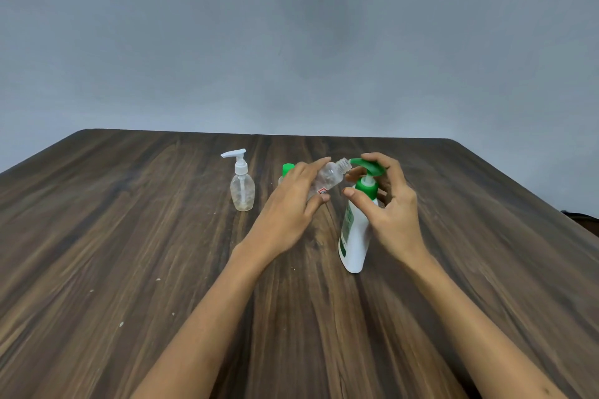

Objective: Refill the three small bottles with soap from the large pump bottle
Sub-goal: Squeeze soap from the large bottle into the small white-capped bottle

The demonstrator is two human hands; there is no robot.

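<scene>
Nearest us, the table (129,236) carries everything. On it stands the pump bottle (355,236), white with a green pump head (368,167). Our right hand (389,204) curls over that head, fingertips on top and thumb beside the collar. Our left hand (291,207) grips a clear small bottle (330,176), uncapped and tilted, its neck just beside the spout. A clear dispenser (242,185) with a white pump stands left, well apart. A green cap (287,168) shows behind the left hand; what lies beneath it is hidden.

We judge the small bottle light, thin-walled and slippery once soaped: hold it mid-body. We judge the pump bottle heavier and stable.

Both labels are unreadable.
</scene>
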